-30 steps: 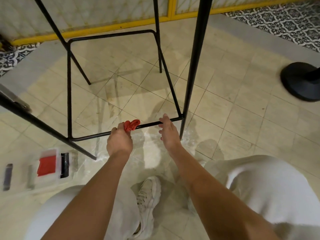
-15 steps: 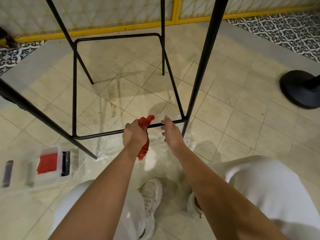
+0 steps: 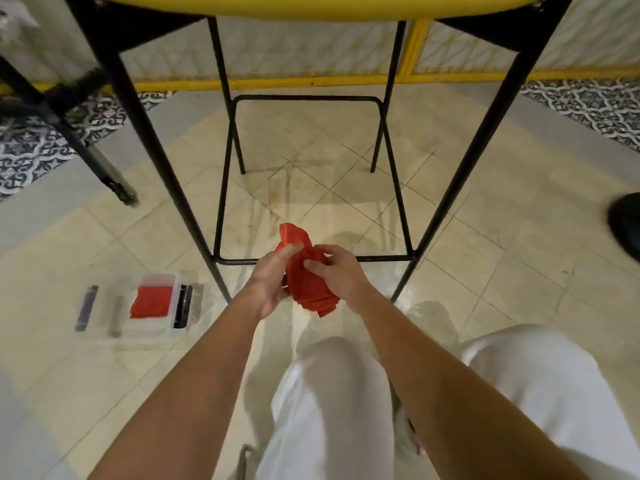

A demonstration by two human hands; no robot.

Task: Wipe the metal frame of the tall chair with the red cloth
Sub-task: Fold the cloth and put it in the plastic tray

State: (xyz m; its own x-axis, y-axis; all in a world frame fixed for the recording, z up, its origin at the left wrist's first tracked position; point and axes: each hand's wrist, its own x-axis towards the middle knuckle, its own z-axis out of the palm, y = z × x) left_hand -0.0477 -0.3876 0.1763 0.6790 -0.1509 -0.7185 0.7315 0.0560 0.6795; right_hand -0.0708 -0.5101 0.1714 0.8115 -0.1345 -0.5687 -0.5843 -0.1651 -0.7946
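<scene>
A second ago the left hand (image 3: 270, 282) was running the red cloth (image 3: 310, 285) along the low front rail (image 3: 384, 258) of the tall chair, with the right hand (image 3: 343, 277) steadying on the same bar. Now both hands are off the metal. The cloth hangs between them just in front of the rail, touching none of the frame. The left hand pinches its upper edge between thumb and fingers, and the right hand's fingers curl into the folds from the other side. It looks like a refold or a turn to a cleaner face, though the bunched fabric hides exactly what the fingers are doing.

For the job, this reads as a pause between passes, not an end to it. The front rail has had its stroke. The long black front legs (image 3: 485, 133), the rear legs and the back rail (image 3: 308, 97) still stand there to be done, running up to the yellow seat (image 3: 311, 5) overhead.

On the floor (image 3: 519, 271) to the person's left sits a clear plastic box (image 3: 157, 329) with something red inside, well apart from the hands.
</scene>
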